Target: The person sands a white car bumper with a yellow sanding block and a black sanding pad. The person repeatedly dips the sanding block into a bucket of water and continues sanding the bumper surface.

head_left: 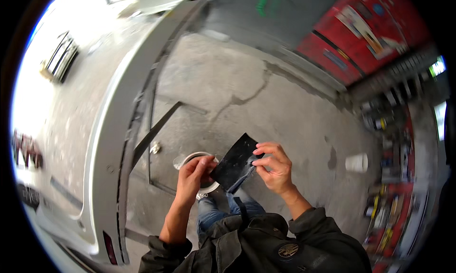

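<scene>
In front of my body I hold a thin, black, roughly rectangular sheet of sandpaper (233, 162), tilted and specked with pale dust. My left hand (191, 177) pinches its left edge between thumb and fingers. On the other side, my right hand (276, 172) is closed on the right edge, where the lower corner bends and looks greyish. Below the sheet, a round white bucket (191, 155) stands on the floor; my left hand and the sheet hide much of it, and its inside looks dark.
A long pale car bumper (105, 178) rests on a dark metal stand (159, 125) along my left. A white cup (357, 163) sits on the concrete floor at right. Beyond it are crowded shelves (392, 211). A red cabinet (327, 57) stands at the far right.
</scene>
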`<state>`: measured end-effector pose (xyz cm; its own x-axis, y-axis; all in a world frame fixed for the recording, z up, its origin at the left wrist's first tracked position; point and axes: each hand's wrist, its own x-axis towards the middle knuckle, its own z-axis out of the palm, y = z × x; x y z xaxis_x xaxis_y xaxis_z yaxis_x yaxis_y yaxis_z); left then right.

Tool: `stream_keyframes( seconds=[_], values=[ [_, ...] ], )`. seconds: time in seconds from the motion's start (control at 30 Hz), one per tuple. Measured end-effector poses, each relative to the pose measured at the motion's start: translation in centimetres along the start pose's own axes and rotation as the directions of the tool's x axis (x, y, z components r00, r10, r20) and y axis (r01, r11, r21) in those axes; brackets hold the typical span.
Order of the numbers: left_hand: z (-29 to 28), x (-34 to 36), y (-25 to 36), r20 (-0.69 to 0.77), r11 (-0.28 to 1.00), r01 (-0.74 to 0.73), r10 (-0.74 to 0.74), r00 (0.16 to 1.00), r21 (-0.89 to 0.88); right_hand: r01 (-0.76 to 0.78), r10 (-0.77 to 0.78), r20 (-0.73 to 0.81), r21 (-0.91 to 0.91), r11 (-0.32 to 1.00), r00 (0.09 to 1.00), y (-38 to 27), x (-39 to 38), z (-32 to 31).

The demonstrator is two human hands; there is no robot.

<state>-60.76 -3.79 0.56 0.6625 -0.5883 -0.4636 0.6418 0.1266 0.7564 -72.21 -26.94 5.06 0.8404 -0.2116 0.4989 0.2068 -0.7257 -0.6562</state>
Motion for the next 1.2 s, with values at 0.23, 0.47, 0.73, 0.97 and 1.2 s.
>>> stream_keyframes(
  seconds=[0.23, 0.47, 0.73, 0.97, 1.2],
  values=[
    [11.2, -1.5, -9.9, 0.21, 0.876, 0.083, -0.205, 0.956, 0.475, -0.303, 0.22, -0.303, -0.262, 0.916, 0.927, -0.9, -15.7, -12.1],
    [25.4, -2.7, -27.2, 0.315, 0.739, 0.058, -0.355, 0.88, 0.672, -0.777, 0.682, -0.53, 0.067, 0.626, 0.504, -0.8, -43.2, -23.2],
    [45.0, -5.8, -44.2, 0.397, 0.767, 0.066, -0.402, 0.825, 0.639, -0.908, 0.731, -0.682, 0.313, 0.277, -0.012, -7.2, -67.4, -32.7],
    [55.3, 1.1, -54.3, 0.367, 0.779, 0.123, -0.421, 0.829, 0.615, -0.831, 0.6, -0.739, 0.515, 0.21, -0.306, -3.6, -82.0, -41.6],
    [71.5, 4.8, -68.2, 0.307, 0.816, 0.298, -0.486, 0.819, 0.496, -0.907, 0.54, -0.731, 0.298, -0.296, -0.417, -0.8, -107.2, -41.4]
  ],
)
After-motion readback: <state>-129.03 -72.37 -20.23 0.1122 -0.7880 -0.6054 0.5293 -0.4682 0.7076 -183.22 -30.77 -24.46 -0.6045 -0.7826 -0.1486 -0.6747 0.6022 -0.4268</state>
